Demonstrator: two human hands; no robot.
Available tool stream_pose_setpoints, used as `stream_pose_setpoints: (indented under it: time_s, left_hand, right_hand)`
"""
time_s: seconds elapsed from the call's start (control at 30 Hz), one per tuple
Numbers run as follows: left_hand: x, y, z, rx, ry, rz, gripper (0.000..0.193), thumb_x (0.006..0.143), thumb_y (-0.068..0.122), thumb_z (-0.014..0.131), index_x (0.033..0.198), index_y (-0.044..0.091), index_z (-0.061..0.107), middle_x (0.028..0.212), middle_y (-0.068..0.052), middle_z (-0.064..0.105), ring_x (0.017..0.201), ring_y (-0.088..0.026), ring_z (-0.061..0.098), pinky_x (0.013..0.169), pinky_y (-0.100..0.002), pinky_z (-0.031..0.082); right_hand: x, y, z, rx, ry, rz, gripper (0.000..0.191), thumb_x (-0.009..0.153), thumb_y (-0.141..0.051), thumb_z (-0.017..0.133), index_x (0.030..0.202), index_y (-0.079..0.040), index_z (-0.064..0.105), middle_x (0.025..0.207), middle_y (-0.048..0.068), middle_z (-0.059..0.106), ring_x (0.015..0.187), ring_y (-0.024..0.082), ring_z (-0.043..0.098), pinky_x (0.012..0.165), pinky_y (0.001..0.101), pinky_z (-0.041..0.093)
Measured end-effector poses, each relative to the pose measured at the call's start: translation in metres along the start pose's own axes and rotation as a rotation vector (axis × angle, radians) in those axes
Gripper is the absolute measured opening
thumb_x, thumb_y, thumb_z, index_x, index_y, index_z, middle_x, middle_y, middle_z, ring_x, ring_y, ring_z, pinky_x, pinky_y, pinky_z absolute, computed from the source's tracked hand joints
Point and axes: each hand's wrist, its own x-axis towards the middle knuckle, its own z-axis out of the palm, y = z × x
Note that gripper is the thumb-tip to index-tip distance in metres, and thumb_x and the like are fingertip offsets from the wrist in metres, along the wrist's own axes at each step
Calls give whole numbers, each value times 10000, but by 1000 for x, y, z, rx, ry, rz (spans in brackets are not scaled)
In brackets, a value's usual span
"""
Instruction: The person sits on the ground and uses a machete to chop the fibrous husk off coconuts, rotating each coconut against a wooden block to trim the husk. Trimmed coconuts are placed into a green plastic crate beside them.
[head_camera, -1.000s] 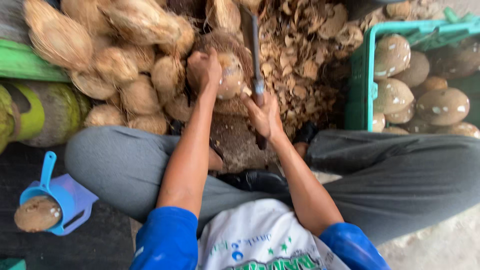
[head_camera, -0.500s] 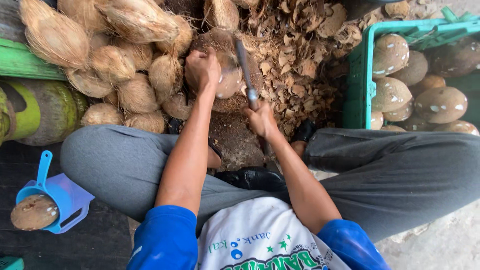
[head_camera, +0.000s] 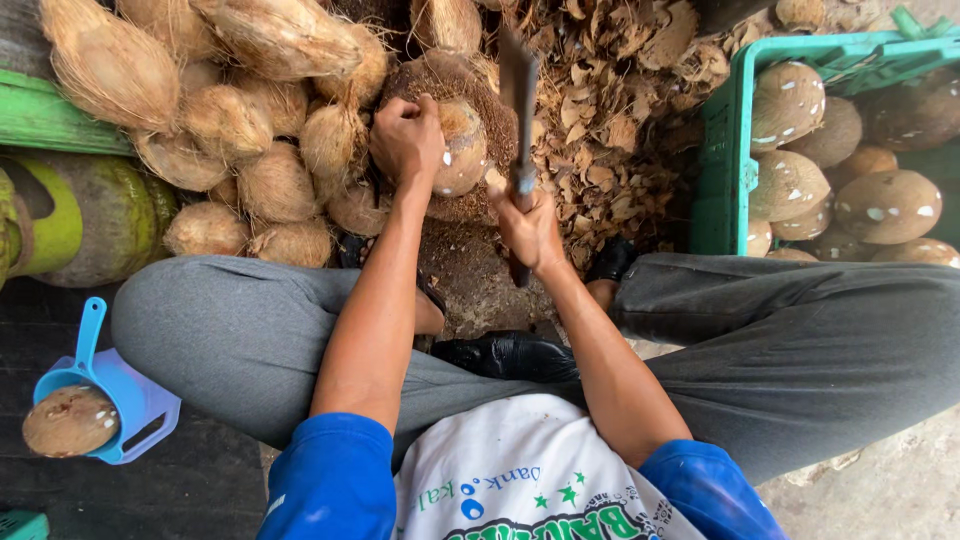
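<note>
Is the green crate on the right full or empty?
Partly filled at least: the green crate holds several peeled coconuts piled inside. Its far side is cut off, so how full cannot be told.

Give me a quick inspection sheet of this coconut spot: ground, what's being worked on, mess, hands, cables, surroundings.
Surface: dark bare ground between the seated person's legs.
Job's things: a part-peeled coconut; a cleaver, blade raised beside it.
Clutter: husk chips heaped behind.
Hands: left hand grips the coconut; right hand grips the cleaver's handle.
Cables: nothing seen.
Surroundings: husked coconuts piled at left; green crate of peeled coconuts at right; blue scoop with one coconut; gas cylinder.
</note>
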Motion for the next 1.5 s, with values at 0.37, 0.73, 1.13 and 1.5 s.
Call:
stream_pose_setpoints:
  time_s: [0.37, 0.73, 1.13, 1.5]
  left_hand:
    - [19, -37, -38, -153, 77, 192, 478, 924, 453, 721, 576, 164, 568, 555, -5, 543, 510, -164, 514, 578, -383, 448]
    - [-5, -47, -41, -441, -22, -97, 679, 646, 602, 872, 1085, 105, 721, 1169, -147, 733, 1131, -290, 681, 1002, -517, 490]
    - [-25, -31, -1, -86, 224, 72, 516, 913, 664, 547, 1132, 217, 683, 1195, -96, 632, 896, -236, 708, 610, -365, 531]
    - [-29, -32, 6, -57, 255, 16, 567, 927, 667, 504, 1217, 214, 682, 1215, -97, 634, 887, -230, 689, 583, -378, 550]
  right_hand:
    - [-3, -20, 0, -290, -161, 361, 307, 998, -380, 622, 1064, -80, 625, 647, 54, 576, 485, 158, 527, 465, 350, 476]
    - [-3, -1, 7, -336, -51, 215, 319, 987, -384, 667, 1077, -97, 563, 765, 46, 642, 600, 169, 620, 580, 392, 561]
    - [-21, -34, 2, -303, -37, 7, 323, 1058, -367, 594, 876, -120, 492, 694, -16, 530, 571, 140, 489, 531, 357, 489]
    - [-18, -28, 12, -272, 40, 51, 257, 1056, -299, 594, 908, -92, 565, 641, -30, 516, 504, 115, 444, 462, 343, 425]
